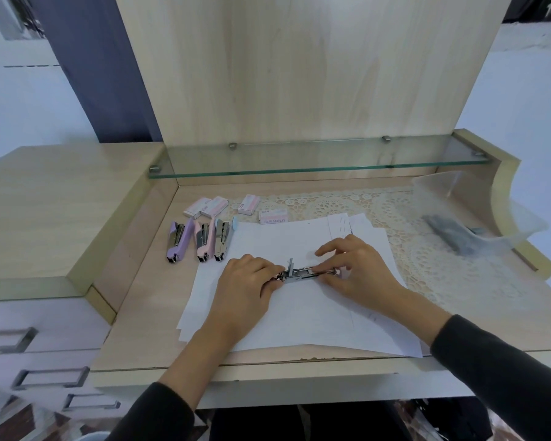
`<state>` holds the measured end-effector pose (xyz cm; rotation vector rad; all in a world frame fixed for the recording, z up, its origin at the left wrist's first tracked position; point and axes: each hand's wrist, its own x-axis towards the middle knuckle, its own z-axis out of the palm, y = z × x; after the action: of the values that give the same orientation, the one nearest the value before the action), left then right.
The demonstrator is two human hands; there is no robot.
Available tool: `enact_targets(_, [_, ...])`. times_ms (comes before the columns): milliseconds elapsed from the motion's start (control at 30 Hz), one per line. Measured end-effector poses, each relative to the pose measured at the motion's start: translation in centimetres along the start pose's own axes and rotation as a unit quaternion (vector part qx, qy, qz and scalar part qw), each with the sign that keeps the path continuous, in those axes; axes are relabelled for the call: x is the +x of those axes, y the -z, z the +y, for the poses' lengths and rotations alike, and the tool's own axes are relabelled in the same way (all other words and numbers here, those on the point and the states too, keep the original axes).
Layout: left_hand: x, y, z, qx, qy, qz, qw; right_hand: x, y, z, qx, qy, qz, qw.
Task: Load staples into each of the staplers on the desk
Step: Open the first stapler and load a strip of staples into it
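Your left hand (252, 275) grips the left end of the opened silver metal stapler (299, 274), pinning it flat on the stack of white paper sheets (299, 316) mid-worktop (159, 329). That keeps its channel facing up while your right hand (360, 268) pinches the right end, probably seating staples. 3 pastel plastic staplers (203, 243) wait at the left, with 4 small pink staple boxes (272, 215) behind them.

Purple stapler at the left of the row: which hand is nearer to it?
Left. The left hand grips one end of the open stapler, right of the purple stapler; the right hand pinches its other end, farther right.
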<state>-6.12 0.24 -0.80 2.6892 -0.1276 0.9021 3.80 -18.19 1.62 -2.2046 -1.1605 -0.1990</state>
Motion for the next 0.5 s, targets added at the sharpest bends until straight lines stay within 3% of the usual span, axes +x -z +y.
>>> enact_targets(300, [-0.08,-0.03,-0.1,-0.003,-0.004,0.006,1.0,-0.73,1.08,0.78,0.055,-0.048,0.012,0.997])
enact_targets(500, [0.0,0.39,0.2,-0.032,-0.01,0.066,0.997,-0.72,0.92,0.29,0.058,-0.099,-0.003,0.993])
